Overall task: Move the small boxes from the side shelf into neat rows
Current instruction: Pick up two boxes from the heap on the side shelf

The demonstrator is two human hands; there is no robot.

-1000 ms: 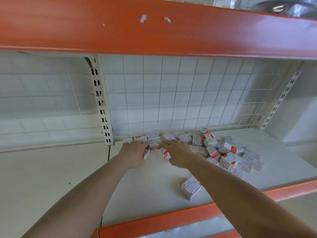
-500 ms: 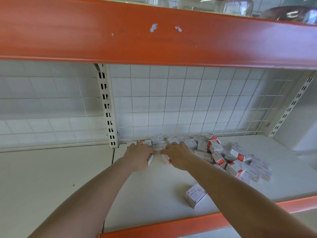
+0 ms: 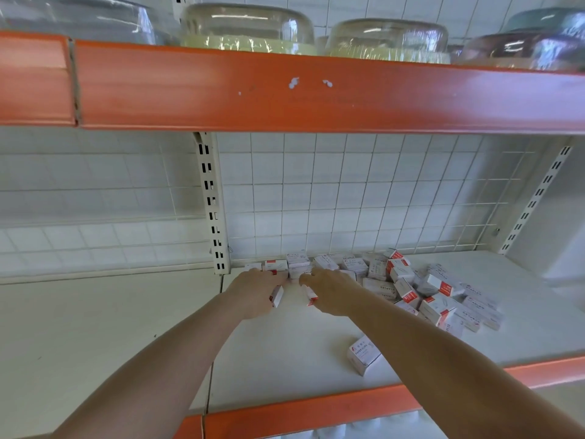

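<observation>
1. Left hand (image 3: 257, 291) reaches to the back of the shelf (image 3: 285, 343), just right of the slotted post (image 3: 212, 213); palm down, fingers curled over a small box (image 3: 277, 295) whose red-and-white end sticks out below the palm.
2. Right hand (image 3: 329, 291) just right of the left, farther from the post; palm down, curled over another box (image 3: 311, 297), only a red corner showing. How firm either grip is, cannot tell; fingertips hidden.
3. Short row of boxes (image 3: 286, 267) stands against the wire grid (image 3: 364, 198), starting right beside the post base; both hands' fingers touch it.
4. Loose pile (image 3: 427, 293) of boxes spreads well right of the post, tumbled at mixed angles, some red-ended.
5. One stray box (image 3: 364, 354) lies alone near the shelf's orange front edge (image 3: 316, 410), right of the post, under the right forearm.
6. Upper orange beam (image 3: 316, 93) spans above the post; clear bowls (image 3: 250, 30) sit upside down on it.
</observation>
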